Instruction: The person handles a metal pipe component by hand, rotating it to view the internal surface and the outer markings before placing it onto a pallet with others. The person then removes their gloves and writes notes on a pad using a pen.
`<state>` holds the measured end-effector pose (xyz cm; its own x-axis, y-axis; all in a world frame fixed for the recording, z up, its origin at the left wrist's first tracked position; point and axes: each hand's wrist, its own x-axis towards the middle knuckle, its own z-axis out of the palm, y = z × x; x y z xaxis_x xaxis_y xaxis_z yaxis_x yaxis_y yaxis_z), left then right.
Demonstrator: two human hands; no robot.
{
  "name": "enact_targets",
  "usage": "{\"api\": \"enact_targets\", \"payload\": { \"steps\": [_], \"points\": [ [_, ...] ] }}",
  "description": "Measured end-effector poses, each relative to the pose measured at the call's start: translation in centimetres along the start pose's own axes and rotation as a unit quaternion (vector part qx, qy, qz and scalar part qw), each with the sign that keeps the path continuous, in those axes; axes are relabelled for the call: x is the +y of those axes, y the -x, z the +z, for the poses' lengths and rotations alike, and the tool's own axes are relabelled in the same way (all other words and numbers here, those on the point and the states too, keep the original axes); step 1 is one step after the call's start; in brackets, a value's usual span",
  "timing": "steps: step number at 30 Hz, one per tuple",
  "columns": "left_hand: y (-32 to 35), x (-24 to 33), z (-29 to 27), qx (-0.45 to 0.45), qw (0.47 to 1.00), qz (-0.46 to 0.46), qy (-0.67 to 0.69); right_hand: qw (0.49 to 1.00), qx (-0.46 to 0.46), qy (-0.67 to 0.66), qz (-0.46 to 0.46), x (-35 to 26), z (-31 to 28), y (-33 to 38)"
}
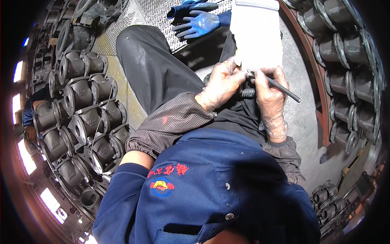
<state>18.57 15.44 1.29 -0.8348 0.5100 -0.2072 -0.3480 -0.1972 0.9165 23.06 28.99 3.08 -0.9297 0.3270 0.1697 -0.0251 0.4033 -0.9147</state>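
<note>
My right hand (271, 89), in a thin clear plastic glove, closes round a slim dark rod (289, 91), pen-like in shape, whose free end sticks out down to the right. Close beside it, my left hand (224, 83), gloved the same way, has thumb and fingers pinched together. What lies between the fingertips of the two hands is too small and bright to make out. Just beyond them a white sheet or pad (258, 38), washed out by glare, reaches up to the top of the view. A small dark ribbed piece (248, 93) shows below the fingertips, over my trousers.
Blue work gloves (199, 25) lie on a patterned metal plate (154, 12) ahead. Dark flanged castings (83, 93) are stacked at left, and more (345, 51) stand at right behind a reddish-brown metal edge (317, 69). Another person's arm (30, 114) shows at far left.
</note>
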Motion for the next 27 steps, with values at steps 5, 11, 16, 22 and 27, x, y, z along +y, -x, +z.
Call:
{"api": "enact_targets", "payload": {
  "steps": [5, 11, 16, 22, 27],
  "points": [
    [0.2, -0.3, 0.4, 0.014, 0.999, 0.022, 0.041, 0.999, 0.021, -0.022, 0.043, 0.2, 0.0, 0.2],
    [0.3, -1.1, 0.1, -0.008, 0.997, 0.046, 0.057, 0.996, 0.031, -0.053, 0.059, 0.8, 0.3, 1.0],
    [0.5, -1.7, 0.3, -0.016, 1.000, 0.006, -0.005, 0.995, 0.045, -0.063, 0.063, 0.9, -0.5, 1.7],
    [0.1, 0.3, 0.1, -0.002, 0.998, 0.014, 0.066, 1.000, 0.012, -0.008, 0.027, -0.3, 0.3, 0.1],
    [-0.2, 0.4, 0.6, 0.018, 1.000, -0.012, 0.020, 0.999, 0.021, -0.031, 0.027, -0.4, -0.1, -0.1]
  ]
}}
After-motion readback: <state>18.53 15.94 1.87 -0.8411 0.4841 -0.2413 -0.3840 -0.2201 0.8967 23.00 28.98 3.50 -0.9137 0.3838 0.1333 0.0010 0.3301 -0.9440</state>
